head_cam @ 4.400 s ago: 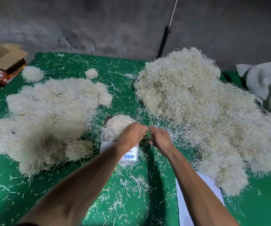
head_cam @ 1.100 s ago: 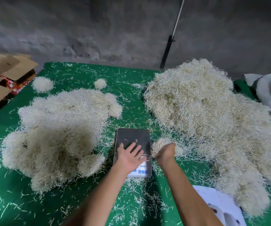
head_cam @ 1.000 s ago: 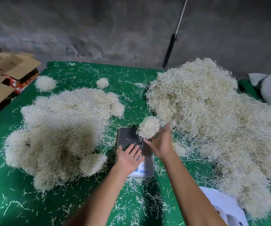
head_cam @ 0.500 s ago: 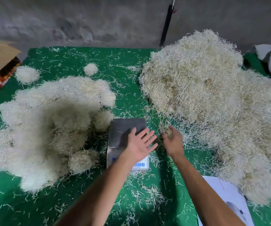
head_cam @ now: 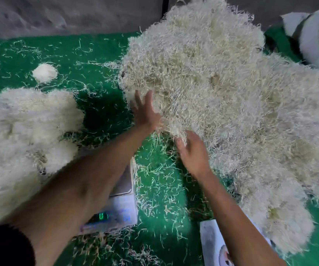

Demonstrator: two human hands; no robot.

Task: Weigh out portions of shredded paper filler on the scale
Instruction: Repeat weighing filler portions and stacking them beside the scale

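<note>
Left: weighed heap [head_cam: 20, 131] of shredded paper on the green table [head_cam: 97, 54]. Scale [head_cam: 120, 204] near centre, mostly under the left forearm; what shows of its platform looks bare. Left hand [head_cam: 145, 110] lies with fingers straight against the near-left edge of the big pile [head_cam: 231, 112]. Right hand [head_cam: 191, 150] has fingers curled into the pile's near fringe, pinching strands. Judgement: filler is light, springy, tangles and sheds; take a loose clump from the edge, cupped between both hands.

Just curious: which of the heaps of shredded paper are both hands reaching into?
The big heap on the right; both the left hand and right hand touch it, unlike the left heap.
</note>
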